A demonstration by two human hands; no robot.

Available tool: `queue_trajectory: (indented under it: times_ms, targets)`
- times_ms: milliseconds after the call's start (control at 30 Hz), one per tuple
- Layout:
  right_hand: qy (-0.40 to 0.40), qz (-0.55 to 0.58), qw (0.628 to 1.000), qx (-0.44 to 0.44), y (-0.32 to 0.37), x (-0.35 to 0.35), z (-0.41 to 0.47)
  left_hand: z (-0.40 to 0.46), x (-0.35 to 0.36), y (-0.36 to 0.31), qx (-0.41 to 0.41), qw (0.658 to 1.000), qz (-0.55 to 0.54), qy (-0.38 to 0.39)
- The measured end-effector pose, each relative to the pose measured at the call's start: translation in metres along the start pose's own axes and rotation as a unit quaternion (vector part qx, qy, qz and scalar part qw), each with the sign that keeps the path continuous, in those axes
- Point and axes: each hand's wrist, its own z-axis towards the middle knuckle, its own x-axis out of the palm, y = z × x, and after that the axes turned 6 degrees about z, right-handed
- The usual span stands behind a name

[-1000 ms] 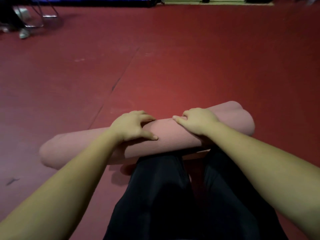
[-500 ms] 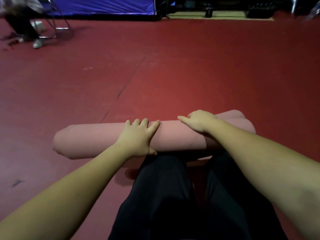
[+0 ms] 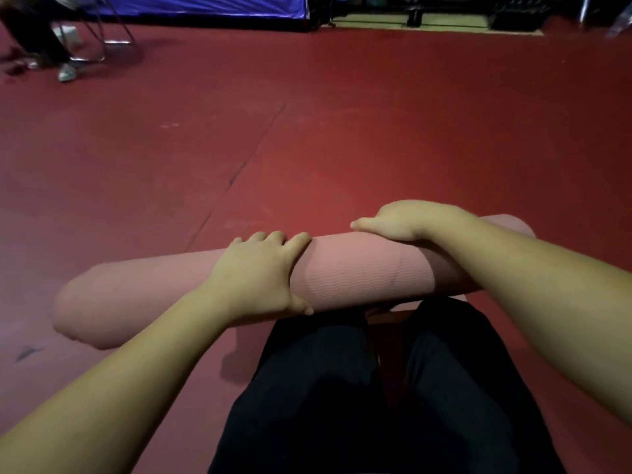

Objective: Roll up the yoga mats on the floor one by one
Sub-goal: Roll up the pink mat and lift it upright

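A pink yoga mat [image 3: 359,271], rolled into a thick cylinder, lies across the red floor just in front of my knees. Its left end sits nearer to me than its right end. My left hand [image 3: 260,275] wraps over the roll left of its middle, fingers over the top and thumb on the near side. My right hand [image 3: 403,220] grips the top of the roll right of the middle, fingers curled over the far side. My right forearm hides part of the roll's right end. No flat part of the mat shows.
Red floor [image 3: 342,131] stretches ahead, with a seam running diagonally. At the far left are a chair's metal legs [image 3: 102,39] and a person's shoe [image 3: 66,72]. A blue panel [image 3: 191,5] stands along the back. My black-trousered legs [image 3: 376,388] fill the foreground.
The roll has swung so that its left end lies nearer to me, and it sits closer in view. My left hand has spread and wrapped over it; my right hand has shifted up to its top.
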Motion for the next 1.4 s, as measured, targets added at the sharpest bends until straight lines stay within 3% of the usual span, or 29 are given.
queue_trajectory:
  times_ms: [133,267,433,600,667,700,800,900,1000,1100,1400]
  targets:
    - [0.046,-0.018,0.999,0.002,0.004,0.023,0.010,0.006,0.022,-0.001,0.003,0.990,-0.068,0.121]
    - [-0.075,-0.024,0.995,-0.061,0.005,0.025,0.016,0.027,0.023,0.013,-0.005,0.972,-0.158,0.171]
    - [-0.115,-0.058,0.988,-0.089,0.002,0.040,0.004,0.057,0.024,0.039,-0.021,0.913,-0.302,0.273]
    - [-0.123,-0.064,0.989,-0.055,-0.001,0.046,0.003,0.078,0.031,0.046,-0.020,0.857,-0.408,0.314]
    - [-0.106,-0.053,0.992,-0.042,-0.002,0.044,0.005,0.078,0.029,0.042,-0.020,0.868,-0.403,0.289]
    - [-0.100,-0.045,0.993,-0.037,-0.003,0.044,0.006,0.077,0.028,0.039,-0.011,0.891,-0.375,0.255]
    - [-0.081,-0.013,0.996,-0.026,-0.008,0.046,0.013,0.059,0.025,0.029,0.018,0.984,-0.163,0.064]
    - [-0.054,0.015,0.998,-0.009,-0.012,0.046,0.019,0.027,0.047,0.013,0.029,0.990,0.002,-0.137]
    - [-0.038,0.022,0.999,-0.001,-0.006,0.041,0.022,0.008,0.071,-0.001,0.014,0.988,0.107,-0.108]
    - [-0.033,0.028,0.999,0.011,-0.004,0.038,0.025,0.012,0.069,-0.003,-0.026,0.990,0.125,-0.061]
    - [-0.020,0.068,0.997,0.015,-0.002,0.008,0.007,0.019,0.026,0.005,-0.002,0.987,0.130,-0.093]
